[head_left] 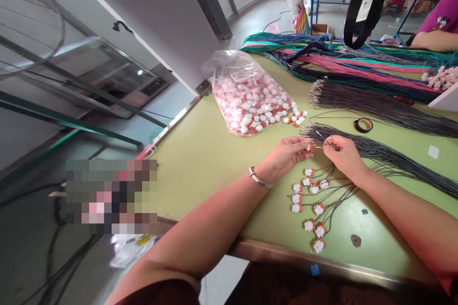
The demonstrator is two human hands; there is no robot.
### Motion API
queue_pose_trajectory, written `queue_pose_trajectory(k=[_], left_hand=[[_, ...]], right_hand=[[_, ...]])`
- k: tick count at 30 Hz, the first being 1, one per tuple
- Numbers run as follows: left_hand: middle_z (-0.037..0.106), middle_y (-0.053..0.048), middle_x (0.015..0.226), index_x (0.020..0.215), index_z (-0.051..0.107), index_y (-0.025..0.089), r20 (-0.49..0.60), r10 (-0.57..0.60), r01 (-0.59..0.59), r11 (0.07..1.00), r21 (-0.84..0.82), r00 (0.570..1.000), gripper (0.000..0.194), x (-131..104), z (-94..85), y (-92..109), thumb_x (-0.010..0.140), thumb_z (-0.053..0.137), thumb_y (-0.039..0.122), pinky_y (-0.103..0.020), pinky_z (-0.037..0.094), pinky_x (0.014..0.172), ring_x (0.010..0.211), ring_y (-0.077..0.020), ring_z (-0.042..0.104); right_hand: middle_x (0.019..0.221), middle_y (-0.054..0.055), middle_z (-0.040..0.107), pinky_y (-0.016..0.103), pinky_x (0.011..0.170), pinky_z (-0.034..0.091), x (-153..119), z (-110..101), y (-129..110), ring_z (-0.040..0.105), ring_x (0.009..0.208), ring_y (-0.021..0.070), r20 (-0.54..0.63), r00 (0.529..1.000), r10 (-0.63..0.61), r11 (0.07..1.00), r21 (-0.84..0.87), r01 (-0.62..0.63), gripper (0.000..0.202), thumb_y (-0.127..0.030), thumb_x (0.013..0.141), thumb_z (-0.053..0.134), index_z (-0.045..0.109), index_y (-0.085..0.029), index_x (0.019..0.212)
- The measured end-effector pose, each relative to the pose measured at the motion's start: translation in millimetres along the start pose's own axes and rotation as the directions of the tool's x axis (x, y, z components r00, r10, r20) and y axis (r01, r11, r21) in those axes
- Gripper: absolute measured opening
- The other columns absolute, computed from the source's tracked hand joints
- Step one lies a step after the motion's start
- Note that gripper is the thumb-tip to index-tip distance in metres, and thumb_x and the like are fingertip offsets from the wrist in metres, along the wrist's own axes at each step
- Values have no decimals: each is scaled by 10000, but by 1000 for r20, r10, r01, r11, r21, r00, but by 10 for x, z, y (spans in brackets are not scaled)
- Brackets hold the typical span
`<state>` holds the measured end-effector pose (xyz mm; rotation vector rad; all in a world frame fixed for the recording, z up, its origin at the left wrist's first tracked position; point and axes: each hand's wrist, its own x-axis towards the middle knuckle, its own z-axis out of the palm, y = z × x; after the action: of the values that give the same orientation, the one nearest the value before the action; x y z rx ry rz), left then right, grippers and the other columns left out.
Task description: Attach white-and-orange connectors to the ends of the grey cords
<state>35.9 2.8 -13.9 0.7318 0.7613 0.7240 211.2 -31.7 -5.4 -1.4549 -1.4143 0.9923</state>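
Note:
Between its fingertips my left hand [291,153] pinches a small orange and white connector [310,148]. Just right of it, my right hand [341,155] is closed on thin dark wires, and one wire's metal tip points at the connector, nearly touching it. Below my hands, several white and orange connectors [319,208] with dark wires attached lie on the green table [200,167]. A bundle of dark wires [390,155] passes behind and beneath my right hand, its metal ends near my fingers.
A clear bag of connectors [246,95] lies at the back left, with loose ones by its mouth. Black tape [363,125], another dark wire bundle [379,105] and coloured wires [339,66] lie behind my right hand. A person's arm [436,40] rests at the far right.

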Motion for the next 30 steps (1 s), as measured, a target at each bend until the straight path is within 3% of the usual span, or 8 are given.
queue_pose_trajectory(k=[6, 9, 12, 15, 17, 22, 25, 30], left_hand=[[690, -27, 746, 805, 682, 109, 0, 54, -54, 994, 97, 999, 204, -23, 15, -21, 683, 804, 217, -268, 532, 754, 694, -119, 669], [684, -21, 721, 770, 689, 130, -12, 208, -195, 933, 302, 978, 156, -28, 36, -24, 678, 789, 207, -276, 522, 732, 687, -119, 640], [684, -38, 739, 700, 707, 153, 99, 448, -410, 679, 609, 889, 35, -33, 48, -5, 706, 738, 167, -276, 502, 723, 717, -131, 619], [684, -47, 743, 675, 716, 170, 242, 538, -524, 465, 713, 807, 67, -24, 39, 4, 735, 695, 149, -284, 495, 739, 740, -142, 620], [683, -44, 736, 681, 712, 169, 221, 529, -515, 510, 689, 819, 47, -7, 27, -8, 729, 708, 170, -279, 499, 724, 725, -139, 618], [685, -29, 664, 722, 683, 126, 66, 260, -264, 873, 410, 963, 206, 30, 33, -57, 663, 801, 285, -260, 520, 660, 621, -112, 616], [686, -24, 639, 716, 678, 111, 54, 171, -180, 927, 329, 984, 276, 36, 68, -76, 617, 842, 309, -247, 520, 650, 590, -98, 615], [692, -24, 653, 722, 671, 108, 53, 162, -170, 948, 268, 985, 324, 55, 81, -98, 598, 858, 342, -239, 518, 645, 602, -101, 635]], right_hand=[[537, -20, 492, 259, 542, 332, -5, 12, -6, 401, 545, 110, -17, 998, 58, 998, -29, -58, 119, -305, 578, 517, 527, -186, 579], [521, -29, 468, 254, 527, 310, -7, 3, -22, 374, 535, 103, -3, 997, 74, 996, -51, -74, 115, -302, 575, 512, 515, -187, 566], [537, -25, 470, 250, 526, 311, 1, -18, -19, 378, 547, 103, 22, 997, 69, 997, -43, -68, 129, -312, 589, 507, 522, -184, 579], [551, -23, 465, 246, 528, 312, 12, -41, -4, 379, 560, 103, 54, 998, 44, 998, -42, -42, 139, -319, 604, 504, 521, -183, 581], [547, -28, 454, 244, 526, 305, 14, -53, 6, 366, 553, 98, 80, 996, 32, 999, -47, -29, 136, -316, 609, 502, 515, -184, 583], [534, -39, 441, 239, 517, 289, 7, -47, 28, 346, 535, 89, 106, 994, 22, 999, -48, -17, 123, -304, 618, 495, 509, -185, 592], [522, -43, 443, 235, 510, 286, 5, -30, 32, 351, 531, 87, 104, 995, 11, 998, -56, -6, 101, -285, 601, 506, 493, -188, 574], [498, -49, 462, 234, 481, 307, -10, -37, 8, 377, 483, 88, 125, 990, 67, 998, -24, -64, 95, -288, 621, 521, 519, -192, 618]])
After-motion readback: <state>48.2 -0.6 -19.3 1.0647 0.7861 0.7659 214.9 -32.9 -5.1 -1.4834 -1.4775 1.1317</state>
